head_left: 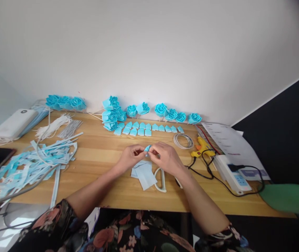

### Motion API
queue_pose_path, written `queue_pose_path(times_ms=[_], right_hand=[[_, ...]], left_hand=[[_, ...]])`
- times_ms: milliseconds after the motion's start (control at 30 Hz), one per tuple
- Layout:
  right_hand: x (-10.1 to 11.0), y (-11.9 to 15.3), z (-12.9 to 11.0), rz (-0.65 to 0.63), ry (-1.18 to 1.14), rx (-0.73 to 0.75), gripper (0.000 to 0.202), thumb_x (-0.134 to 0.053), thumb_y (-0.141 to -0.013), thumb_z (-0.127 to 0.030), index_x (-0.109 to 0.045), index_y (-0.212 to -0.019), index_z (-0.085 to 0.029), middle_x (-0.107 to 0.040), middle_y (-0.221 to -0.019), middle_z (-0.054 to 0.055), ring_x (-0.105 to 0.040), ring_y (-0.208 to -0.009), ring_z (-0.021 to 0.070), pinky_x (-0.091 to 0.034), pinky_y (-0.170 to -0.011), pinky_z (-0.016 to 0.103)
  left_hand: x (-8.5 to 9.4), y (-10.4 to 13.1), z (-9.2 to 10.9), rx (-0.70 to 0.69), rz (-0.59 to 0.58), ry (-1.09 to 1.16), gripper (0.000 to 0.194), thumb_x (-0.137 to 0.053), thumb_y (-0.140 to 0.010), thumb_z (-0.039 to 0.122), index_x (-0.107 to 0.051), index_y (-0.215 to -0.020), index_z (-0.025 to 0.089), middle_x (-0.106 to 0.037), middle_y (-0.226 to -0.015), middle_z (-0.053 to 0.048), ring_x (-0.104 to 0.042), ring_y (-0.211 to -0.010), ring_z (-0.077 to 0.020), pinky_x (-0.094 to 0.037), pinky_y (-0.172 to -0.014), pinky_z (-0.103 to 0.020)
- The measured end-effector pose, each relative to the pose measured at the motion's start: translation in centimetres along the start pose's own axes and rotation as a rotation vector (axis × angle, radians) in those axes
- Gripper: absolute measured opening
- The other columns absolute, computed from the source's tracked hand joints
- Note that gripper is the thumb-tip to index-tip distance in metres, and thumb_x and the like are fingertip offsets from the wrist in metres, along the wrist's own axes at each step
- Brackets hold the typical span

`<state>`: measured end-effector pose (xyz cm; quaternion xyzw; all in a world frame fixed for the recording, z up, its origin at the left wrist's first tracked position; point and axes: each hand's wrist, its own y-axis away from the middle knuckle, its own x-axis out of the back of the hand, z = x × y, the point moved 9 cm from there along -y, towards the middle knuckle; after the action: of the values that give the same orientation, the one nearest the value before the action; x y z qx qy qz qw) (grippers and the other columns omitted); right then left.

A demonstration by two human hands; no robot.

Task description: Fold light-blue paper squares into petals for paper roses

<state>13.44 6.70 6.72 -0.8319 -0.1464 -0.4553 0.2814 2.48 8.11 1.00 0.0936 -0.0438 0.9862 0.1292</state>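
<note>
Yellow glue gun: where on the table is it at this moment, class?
In the head view, the yellow glue gun lies right of the person's right hand, between the pale coil and the white power strip.

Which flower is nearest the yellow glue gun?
The rightmost flower, at the right end of the line along the wall; all the others sit further left, farther from the glue gun.

At the centre of the frame, the left hand [131, 157] and right hand [166, 157] pinch a small blue piece [147, 148] above flat pale-blue sheets [145, 176]. Blue flowers [161, 109] sit above centre; loose strips [23, 170] heap at left, and a yellow glue gun [204, 147] lies right of centre.
</note>
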Motion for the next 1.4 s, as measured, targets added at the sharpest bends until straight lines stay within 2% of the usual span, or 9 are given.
queue_pose_path(times_ms=[167, 333, 467, 567, 633, 733, 1033, 1200, 1400], right_hand=[[0.6, 0.1, 0.5, 0.045, -0.075, -0.034, 0.013, -0.052, -0.086, -0.022, -0.061, -0.076, -0.021, -0.062, -0.070, 0.001, -0.054, -0.067, 0.0145, -0.037, -0.064, 0.026], [2.0, 0.8, 4.3, 0.227, -0.338, -0.304, 0.024, -0.048, -0.089, -0.034, -0.066, -0.091, -0.019, -0.065, -0.069, 0.002, -0.058, -0.062, 0.0146, -0.044, -0.061, 0.026], [-0.8, 0.8, 5.4, 0.092, -0.664, -0.401, 0.039, -0.051, -0.088, -0.043, -0.061, -0.118, -0.021, -0.069, -0.095, 0.007, -0.063, -0.081, 0.0185, -0.050, -0.066, 0.028], [-3.1, 0.7, 4.6, -0.021, -0.898, -0.400, 0.047, -0.059, -0.083, -0.043, -0.057, -0.125, -0.023, -0.065, -0.112, 0.007, -0.061, -0.098, 0.0209, -0.051, -0.074, 0.030], [-3.9, 0.7, 4.2, -0.038, -0.991, -0.398, 0.050, -0.064, -0.079, -0.039, -0.056, -0.125, -0.024, -0.063, -0.116, 0.007, -0.059, -0.103, 0.0206, -0.050, -0.079, 0.031], [-4.3, 0.6, 4.1, 0.002, -1.005, -0.408, 0.049, -0.067, -0.077, -0.034, -0.056, -0.124, -0.024, -0.065, -0.108, 0.005, -0.060, -0.099, 0.0180, -0.048, -0.084, 0.030], [-3.6, 0.7, 4.5, 0.064, -0.969, -0.419, 0.042, -0.065, -0.076, -0.030, -0.061, -0.118, -0.022, -0.059, -0.076, -0.001, -0.056, -0.071, 0.0121, -0.047, -0.069, 0.026], [-3.2, 0.8, 4.9, 0.061, -1.014, -0.440, 0.042, -0.063, -0.078, -0.034, -0.062, -0.118, -0.022, -0.062, -0.077, 0.000, -0.057, -0.067, 0.0121, -0.048, -0.069, 0.028], [-3.1, 0.8, 4.9, 0.046, -1.050, -0.451, 0.040, -0.059, -0.083, -0.039, -0.061, -0.119, -0.022, -0.065, -0.086, 0.003, -0.059, -0.074, 0.0140, -0.049, -0.071, 0.029]], left_hand=[[0.3, 0.0, -0.2, 0.050, 0.037, 0.032, 0.023, -0.059, -0.074, 0.037, -0.059, -0.068, 0.014, -0.053, -0.062, 0.002, -0.044, -0.057, -0.0094, -0.034, -0.054, -0.021], [0.7, -0.1, -1.0, 0.136, 0.050, 0.154, 0.028, -0.062, -0.072, 0.041, -0.056, -0.066, 0.015, -0.047, -0.056, 0.004, -0.039, -0.052, -0.0080, -0.031, -0.051, -0.021], [0.7, -0.2, -1.3, 0.139, 0.044, 0.269, 0.030, -0.063, -0.072, 0.043, -0.057, -0.066, 0.015, -0.049, -0.057, 0.003, -0.042, -0.052, -0.0081, -0.035, -0.053, -0.022], [0.6, -0.2, -1.3, 0.127, 0.037, 0.314, 0.031, -0.064, -0.073, 0.044, -0.056, -0.067, 0.015, -0.050, -0.057, 0.003, -0.043, -0.053, -0.0085, -0.036, -0.054, -0.023], [0.5, -0.2, -1.3, 0.124, 0.033, 0.316, 0.031, -0.064, -0.073, 0.044, -0.056, -0.067, 0.015, -0.049, -0.057, 0.003, -0.042, -0.053, -0.0084, -0.035, -0.053, -0.022], [0.2, -0.2, -1.2, 0.122, 0.020, 0.289, 0.032, -0.064, -0.072, 0.045, -0.056, -0.066, 0.015, -0.046, -0.055, 0.004, -0.039, -0.051, -0.0076, -0.033, -0.051, -0.022], [-0.1, -0.1, -1.0, 0.118, 0.007, 0.188, 0.029, -0.061, -0.072, 0.042, -0.052, -0.065, 0.015, -0.042, -0.054, 0.005, -0.035, -0.050, -0.0064, -0.028, -0.049, -0.021], [0.1, -0.2, -0.9, 0.115, -0.001, 0.210, 0.030, -0.061, -0.071, 0.044, -0.052, -0.065, 0.016, -0.045, -0.055, 0.004, -0.038, -0.050, -0.0073, -0.032, -0.050, -0.022], [0.4, -0.2, -1.1, 0.123, 0.024, 0.218, 0.029, -0.062, -0.071, 0.042, -0.052, -0.064, 0.016, -0.046, -0.056, 0.004, -0.040, -0.051, -0.0079, -0.033, -0.051, -0.022]])
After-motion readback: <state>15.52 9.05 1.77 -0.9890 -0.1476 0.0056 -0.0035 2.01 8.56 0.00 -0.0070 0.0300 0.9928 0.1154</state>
